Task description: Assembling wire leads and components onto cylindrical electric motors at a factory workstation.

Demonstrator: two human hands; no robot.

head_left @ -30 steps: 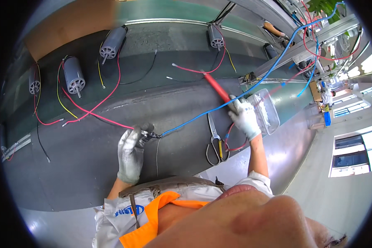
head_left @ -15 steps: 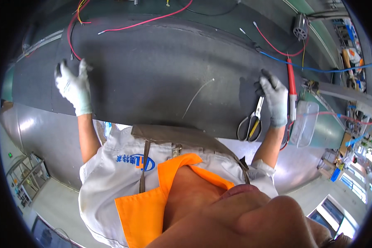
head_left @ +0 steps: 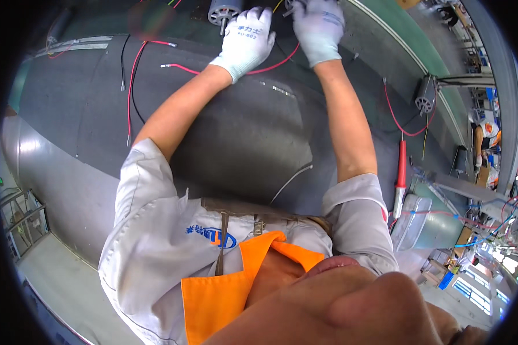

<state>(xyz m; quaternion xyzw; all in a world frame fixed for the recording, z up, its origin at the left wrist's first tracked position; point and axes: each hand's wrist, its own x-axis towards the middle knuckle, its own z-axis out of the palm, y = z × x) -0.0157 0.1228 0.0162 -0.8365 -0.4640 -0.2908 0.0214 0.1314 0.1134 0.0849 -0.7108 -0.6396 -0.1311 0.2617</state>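
Observation:
Both my hands wear white gloves and reach to the far side of the dark work mat. My left hand is right beside a grey cylindrical motor with a short shaft. Its fingers bend downward, and whatever is under them is hidden. My right hand curls at the top edge, against a grey metal part that shows only partly; its fingertips are cut off. A red wire with a bare metal terminal runs behind my left wrist toward my right hand.
More red wires and a black wire lie at left. A thin white strip lies near my apron. At right are another motor with wires, a red-handled pointed tool and a clear plastic box.
Both hands have moved forward and inward from the mat's sides to the far edge. The view has shifted, bringing the far motor into sight. My right arm now covers the scissors' place.

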